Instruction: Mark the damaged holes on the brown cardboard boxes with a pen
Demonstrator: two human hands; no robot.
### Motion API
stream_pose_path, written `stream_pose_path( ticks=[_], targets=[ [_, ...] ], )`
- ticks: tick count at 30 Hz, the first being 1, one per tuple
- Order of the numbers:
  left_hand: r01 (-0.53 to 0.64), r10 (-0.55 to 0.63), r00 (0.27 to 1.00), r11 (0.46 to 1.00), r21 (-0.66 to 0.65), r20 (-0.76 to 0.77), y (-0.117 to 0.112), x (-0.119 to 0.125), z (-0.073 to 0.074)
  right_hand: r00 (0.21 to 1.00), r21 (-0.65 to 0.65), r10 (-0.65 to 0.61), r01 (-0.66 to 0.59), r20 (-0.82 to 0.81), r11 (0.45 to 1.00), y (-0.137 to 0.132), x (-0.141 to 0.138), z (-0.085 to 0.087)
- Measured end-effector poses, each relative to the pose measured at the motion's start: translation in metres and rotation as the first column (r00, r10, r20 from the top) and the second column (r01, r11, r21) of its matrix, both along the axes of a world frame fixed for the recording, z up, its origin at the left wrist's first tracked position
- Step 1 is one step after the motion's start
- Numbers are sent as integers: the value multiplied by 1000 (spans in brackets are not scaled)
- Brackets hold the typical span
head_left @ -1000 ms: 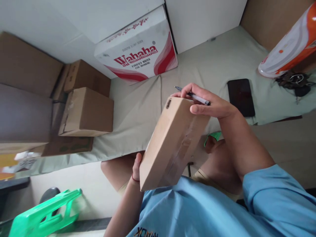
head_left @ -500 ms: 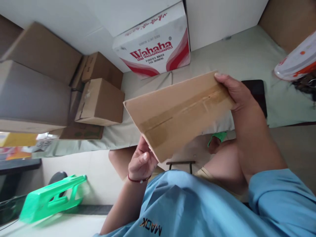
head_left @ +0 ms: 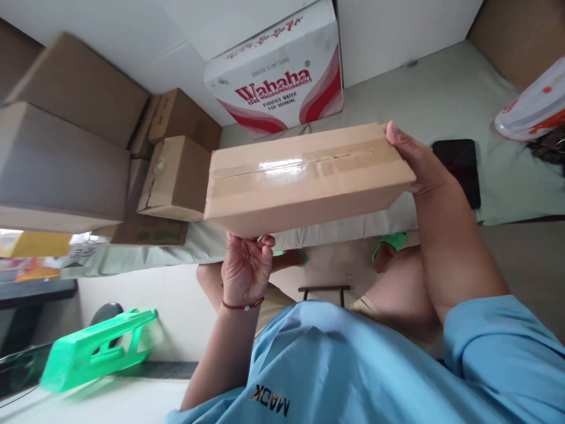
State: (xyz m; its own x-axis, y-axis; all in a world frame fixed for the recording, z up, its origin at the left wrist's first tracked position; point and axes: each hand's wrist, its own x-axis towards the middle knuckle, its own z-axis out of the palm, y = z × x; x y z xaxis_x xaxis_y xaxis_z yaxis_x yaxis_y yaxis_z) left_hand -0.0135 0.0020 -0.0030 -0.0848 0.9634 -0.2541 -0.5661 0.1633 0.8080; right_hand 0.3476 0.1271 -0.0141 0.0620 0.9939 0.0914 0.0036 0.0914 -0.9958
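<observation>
Aloft, cardboard box (head_left: 304, 176), hands (head_left: 419, 162) near opposite ends.

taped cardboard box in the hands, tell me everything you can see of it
The taped cardboard box is oblong and light brown, with a long face turned toward the camera. Shiny tape runs lengthwise over that face's seam, slightly wrinkled, with bright glare left of centre. The box looks closed and is held up, tilted, its right end higher in the picture. The right hand grips that end, thumb at the upper edge; the left hand is beneath the left part, its contact partly hidden.
</observation>
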Motion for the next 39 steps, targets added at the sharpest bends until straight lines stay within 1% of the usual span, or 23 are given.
stream_pose_path(
  ticks=[1,2,3,4,7,10,12,15,18,22,25,29,33,36,39],
  targets=[
    [-20,21,1000,999,-38,17,3,-3,-1,993,-31,76,-79,-89,996,0,-1,1],
    [-43,45,999,995,-85,23,5,-4,-1,969,-51,156,-169,-192,984,1,-2,2],
    [-68,71,997,988,-136,19,7,-4,-1,941,-44,206,-226,-268,973,1,-3,3],
    [-95,98,995,978,-187,7,9,-2,-1,925,-19,229,-246,-303,969,1,-4,4],
    [-186,190,982,935,-303,-18,15,6,-1,913,57,281,-276,-295,959,-1,-6,6],
    [-240,252,968,910,-339,-9,17,11,0,912,107,331,-314,-242,944,-1,-10,5],
    [-248,259,966,904,-348,-16,18,12,1,913,130,347,-326,-213,936,-1,-12,5],
    [-226,223,973,897,-381,-54,17,10,3,908,139,372,-350,-193,926,-1,-15,4],
    [-178,148,983,900,-397,-104,15,7,1,906,141,372,-349,-202,926,0,-19,5],
    [-137,71,978,926,-353,-194,10,0,-7,924,159,312,-281,-221,946,1,-24,6],
    [-103,14,964,942,-319,-267,6,-7,-13,933,156,291,-262,-210,952,1,-29,7],
    [-130,2,938,929,-345,-347,4,-14,-16,924,171,308,-274,-225,946,-1,-35,7],
    [-138,-8,932,916,-376,-361,2,-21,-18,921,151,327,-299,-214,942,-1,-38,6],
    [-115,-13,937,932,-345,-348,-1,-24,-19,914,125,336,-315,-229,941,1,-37,3],
    [-80,-16,943,958,-274,-331,-4,-26,-21,912,145,325,-296,-251,944,3,-34,1]
  ],
)
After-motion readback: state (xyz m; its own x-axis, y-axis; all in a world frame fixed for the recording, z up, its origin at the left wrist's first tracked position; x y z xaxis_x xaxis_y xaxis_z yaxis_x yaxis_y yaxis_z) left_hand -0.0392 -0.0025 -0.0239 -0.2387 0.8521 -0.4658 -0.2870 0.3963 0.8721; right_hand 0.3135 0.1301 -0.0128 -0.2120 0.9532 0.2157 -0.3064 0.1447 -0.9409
